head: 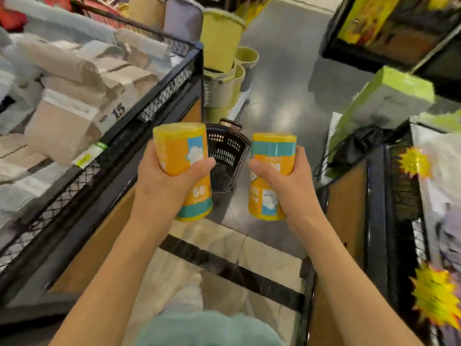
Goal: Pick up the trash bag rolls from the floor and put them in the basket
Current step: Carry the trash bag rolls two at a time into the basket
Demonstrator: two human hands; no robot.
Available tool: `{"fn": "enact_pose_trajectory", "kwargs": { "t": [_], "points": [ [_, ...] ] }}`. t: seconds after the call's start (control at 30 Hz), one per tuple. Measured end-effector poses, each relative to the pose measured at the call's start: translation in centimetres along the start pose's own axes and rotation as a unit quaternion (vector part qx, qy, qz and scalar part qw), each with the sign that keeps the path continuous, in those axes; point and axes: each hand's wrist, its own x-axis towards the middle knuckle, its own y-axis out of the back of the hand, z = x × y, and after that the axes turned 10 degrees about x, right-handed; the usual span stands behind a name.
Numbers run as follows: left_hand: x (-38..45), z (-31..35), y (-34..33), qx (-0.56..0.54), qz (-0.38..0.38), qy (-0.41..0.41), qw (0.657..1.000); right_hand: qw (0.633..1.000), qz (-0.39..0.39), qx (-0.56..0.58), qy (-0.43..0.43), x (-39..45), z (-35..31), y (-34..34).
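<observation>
Much of the basket (228, 156) is hidden: the two rolls cover its left and right sides, and only the middle part with the dark slotted walls and a part of the handle at the far rim can be seen. It stands on the grey floor (279, 71) between the two hands, and what lies inside it cannot be made out. The print on both rolls is blurred; only "50" is readable on the left one.

There are two trash bag rolls, both yellow-orange with a teal band and a pale blue picture. The left roll (183, 156) is in the left hand (162, 181), whose fingers wrap around its middle with the thumb across the front; the teal band is at its lower end. The right roll (270, 156) is in the right hand (289, 181), closed around it in the same way, thumb in front; here the teal band is near the top. Both rolls are held almost upright, in the air above the floor and the basket, a little apart from each other.

Two bare forearms come up from the bottom edge. On the left a black wire shelf (159, 101) holds folded beige cloths (74, 101), too blurred to count; a tag shows "15". Behind the basket are stacked yellow-green buckets (220, 46), partly cut off by the shelf corner.
</observation>
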Motion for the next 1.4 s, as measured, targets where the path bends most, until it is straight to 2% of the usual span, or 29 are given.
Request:
{"fn": "enact_pose_trajectory", "kwargs": {
  "t": [0.17,0.4,0.57,0.73,0.9,1.03,1.23,1.4],
  "points": [
    [7.4,0.9,-5.5,-0.012,-0.075,0.006,0.997,0.997,0.073,0.011,-0.006,5.7,-0.5,2.6],
    [15.7,1.6,-16.9,-0.026,-0.165,0.012,0.986,0.987,0.162,-0.001,0.001,14.8,-0.6,10.4],
    [20.7,3.1,-25.7,-0.021,-0.166,0.016,0.986,0.989,0.147,-0.017,-0.002,24.1,-0.6,16.3],
    [25.1,4.6,-31.0,-0.011,-0.057,0.051,0.997,0.997,0.066,-0.04,-0.029,33.9,-1.8,18.7],
    [29.6,3.9,-31.7,-0.045,0.084,0.107,0.99,0.996,-0.047,-0.062,-0.051,42.7,-1.3,16.1],
    [33.1,2.3,-30.1,-0.081,0.19,0.145,0.968,0.981,-0.156,-0.08,-0.084,49.1,-0.4,10.8],
    [37.3,-2.6,-26.9,-0.11,0.322,0.201,0.919,0.948,-0.264,-0.122,-0.126,55.5,2.5,2.4],
    [39.8,-7.9,-24.5,-0.126,0.378,0.251,0.882,0.91,-0.346,-0.177,-0.145,59.5,7.4,-3.9]
  ]
}}
